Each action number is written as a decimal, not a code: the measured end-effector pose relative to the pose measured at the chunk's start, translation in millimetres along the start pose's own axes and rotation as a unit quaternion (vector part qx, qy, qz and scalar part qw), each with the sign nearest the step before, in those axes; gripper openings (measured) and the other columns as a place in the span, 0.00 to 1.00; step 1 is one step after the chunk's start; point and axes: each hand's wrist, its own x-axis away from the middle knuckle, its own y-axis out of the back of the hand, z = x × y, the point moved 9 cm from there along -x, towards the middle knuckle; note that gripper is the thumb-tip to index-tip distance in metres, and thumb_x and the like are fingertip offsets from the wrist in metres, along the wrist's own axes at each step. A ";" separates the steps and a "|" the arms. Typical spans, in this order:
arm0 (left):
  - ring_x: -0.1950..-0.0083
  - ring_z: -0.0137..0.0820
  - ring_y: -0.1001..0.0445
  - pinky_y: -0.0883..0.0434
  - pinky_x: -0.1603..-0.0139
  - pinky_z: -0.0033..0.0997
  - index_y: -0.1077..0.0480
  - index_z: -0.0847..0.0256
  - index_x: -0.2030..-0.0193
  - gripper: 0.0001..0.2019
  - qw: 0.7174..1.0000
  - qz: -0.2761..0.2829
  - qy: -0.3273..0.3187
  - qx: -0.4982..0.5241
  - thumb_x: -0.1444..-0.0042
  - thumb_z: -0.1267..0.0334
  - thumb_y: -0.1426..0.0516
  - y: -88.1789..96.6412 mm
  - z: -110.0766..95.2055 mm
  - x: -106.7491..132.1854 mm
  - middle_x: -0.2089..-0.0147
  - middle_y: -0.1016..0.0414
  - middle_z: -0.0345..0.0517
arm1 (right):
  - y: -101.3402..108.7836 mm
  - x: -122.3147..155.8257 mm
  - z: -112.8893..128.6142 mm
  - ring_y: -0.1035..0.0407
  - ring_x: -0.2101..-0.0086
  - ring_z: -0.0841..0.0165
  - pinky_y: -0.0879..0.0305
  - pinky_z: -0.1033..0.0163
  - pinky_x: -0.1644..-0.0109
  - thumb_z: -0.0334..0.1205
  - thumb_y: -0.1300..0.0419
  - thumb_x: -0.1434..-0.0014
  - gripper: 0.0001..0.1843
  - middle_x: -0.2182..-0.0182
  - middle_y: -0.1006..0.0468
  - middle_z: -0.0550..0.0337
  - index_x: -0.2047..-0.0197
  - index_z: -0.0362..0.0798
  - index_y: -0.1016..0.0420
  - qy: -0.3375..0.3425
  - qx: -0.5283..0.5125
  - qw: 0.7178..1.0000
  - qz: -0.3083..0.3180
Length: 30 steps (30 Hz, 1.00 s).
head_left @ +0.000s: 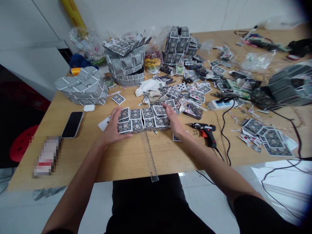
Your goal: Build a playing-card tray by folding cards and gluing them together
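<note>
A craft work area indoors: a wooden table (73,162) strewn with playing cards (274,139), a glue gun (204,131) and a power strip (219,104), above white floor tiles (207,198).

A mosaic blur is masking the white-and-red rectangular packet (46,156) on the pale wooden table (80,156), leaving its print unreadable. The person's left hand (113,126) and right hand (174,120) are hiding parts of the row of dark-patterned playing cards (143,121), which is covering the upper end of the clear plastic ruler (149,156). The right edge is cutting off the grey card-built box (291,85), and the top-right corner is cropping the black bundle (300,47). Tiny dark marks (195,132) are too small to read.
</note>
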 end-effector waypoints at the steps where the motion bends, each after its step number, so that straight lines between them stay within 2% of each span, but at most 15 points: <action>1: 0.15 0.65 0.56 0.51 0.18 0.71 0.59 0.54 0.16 0.65 1.000 -0.002 0.001 0.006 0.50 0.35 0.27 0.5 2.3 0.0 0.15 0.58 0.64 | -0.1 0.0 -0.1 0.42 0.26 0.51 0.56 0.38 0.18 0.74 0.47 0.31 0.36 0.28 0.31 0.58 0.31 0.62 0.28 0.001 0.001 1.000 0.006; 3: 0.16 0.64 0.52 0.50 0.18 0.72 0.59 0.52 0.16 0.66 1.000 0.003 0.005 0.020 0.52 0.38 0.26 1.0 6.1 0.6 0.16 0.55 0.64 | -0.5 0.0 1.7 0.45 0.25 0.50 0.55 0.39 0.18 0.72 0.39 0.34 0.39 0.24 0.36 0.59 0.26 0.65 0.34 0.011 0.011 0.999 0.048; 7: 0.17 0.63 0.49 0.48 0.18 0.69 0.58 0.51 0.16 0.66 0.999 0.019 0.021 0.040 0.53 0.40 0.25 2.5 9.7 2.8 0.16 0.53 0.63 | -3.1 2.1 11.2 0.51 0.23 0.44 0.57 0.36 0.18 0.65 0.21 0.50 0.68 0.19 0.50 0.52 0.17 0.61 0.53 0.063 0.085 0.973 0.206; 10: 0.17 0.61 0.47 0.47 0.18 0.67 0.57 0.53 0.16 0.64 0.998 0.034 0.032 0.040 0.51 0.41 0.26 3.0 7.9 2.6 0.17 0.51 0.63 | 0.8 0.0 15.5 0.50 0.23 0.39 0.55 0.30 0.20 0.61 0.17 0.58 0.79 0.19 0.51 0.47 0.16 0.59 0.59 0.092 0.144 0.950 0.263; 13: 0.19 0.60 0.43 0.45 0.19 0.66 0.54 0.56 0.17 0.62 0.999 0.036 0.030 0.024 0.51 0.40 0.27 6.8 1.1 1.0 0.18 0.47 0.64 | 4.1 -4.8 20.6 0.47 0.24 0.38 0.51 0.29 0.21 0.59 0.17 0.58 0.78 0.20 0.49 0.42 0.16 0.56 0.57 0.119 0.187 0.940 0.260; 16: 0.20 0.60 0.42 0.43 0.19 0.65 0.52 0.56 0.18 0.60 1.000 0.022 0.018 0.008 0.49 0.39 0.28 16.9 -10.7 2.6 0.19 0.45 0.61 | 4.9 -3.6 26.8 0.44 0.25 0.40 0.48 0.29 0.22 0.58 0.17 0.56 0.76 0.21 0.45 0.42 0.16 0.57 0.56 0.133 0.200 0.937 0.253; 21: 0.19 0.58 0.43 0.43 0.19 0.65 0.55 0.52 0.17 0.59 0.999 0.018 -0.017 -0.022 0.47 0.41 0.28 29.6 -37.4 19.5 0.20 0.45 0.59 | 7.2 14.5 41.5 0.45 0.25 0.39 0.48 0.29 0.22 0.59 0.17 0.56 0.75 0.21 0.44 0.43 0.16 0.57 0.54 0.155 0.205 0.936 0.242; 27: 0.15 0.62 0.55 0.48 0.18 0.69 0.63 0.48 0.16 0.60 0.997 0.069 0.019 -0.021 0.44 0.43 0.29 13.2 -41.8 55.9 0.15 0.57 0.61 | 1.3 44.0 39.1 0.46 0.25 0.39 0.46 0.28 0.23 0.62 0.18 0.55 0.75 0.21 0.46 0.41 0.16 0.57 0.57 0.126 0.203 0.934 0.267; 30: 0.15 0.64 0.60 0.49 0.19 0.73 0.65 0.44 0.16 0.59 0.997 0.070 0.034 -0.001 0.42 0.42 0.31 18.8 -47.8 67.5 0.13 0.64 0.58 | 7.2 52.2 41.1 0.46 0.25 0.39 0.42 0.27 0.25 0.64 0.21 0.50 0.69 0.20 0.48 0.43 0.17 0.58 0.55 0.122 0.193 0.942 0.245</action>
